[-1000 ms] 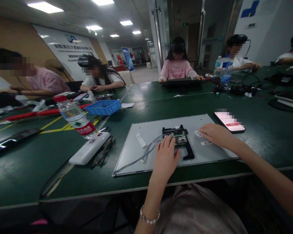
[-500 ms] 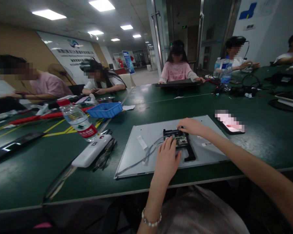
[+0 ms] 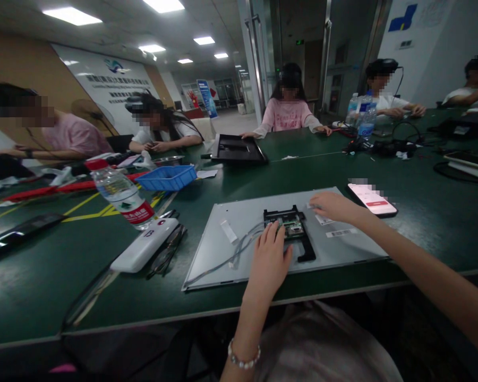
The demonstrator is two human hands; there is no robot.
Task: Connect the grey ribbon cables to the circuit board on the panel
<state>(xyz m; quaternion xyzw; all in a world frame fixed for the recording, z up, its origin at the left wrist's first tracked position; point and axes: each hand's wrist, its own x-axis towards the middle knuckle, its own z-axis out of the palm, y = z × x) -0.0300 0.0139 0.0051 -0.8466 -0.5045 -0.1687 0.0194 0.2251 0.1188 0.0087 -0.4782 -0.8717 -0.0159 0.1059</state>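
Note:
A flat grey display panel (image 3: 213, 239) lies on the green table. On it sits a black plastic bracket (image 3: 308, 249) around a green circuit board (image 3: 292, 228), with thin grey cables (image 3: 239, 249) running off to the left. My left hand (image 3: 269, 260) rests on the left side of the bracket and board, fingers stretched out, holding nothing. To the right of the bracket, my right hand (image 3: 330, 207) is low over the panel with its fingers pressed together. Something small and pale shows at its fingertips, too small to name. White labels (image 3: 341, 233) are stuck near that hand.
Left of the panel are a white power bank (image 3: 145, 246), glasses (image 3: 167, 252), a water bottle (image 3: 123, 199) and a blue tray (image 3: 169, 178). A phone (image 3: 372, 199) lies at the right. Across the table, a person holds a black panel (image 3: 239, 148); several others sit around.
My right hand has moved right, off the bracket's upper edge. My left hand stays on the bracket. The person opposite has shifted the black panel to the left and tilted it.

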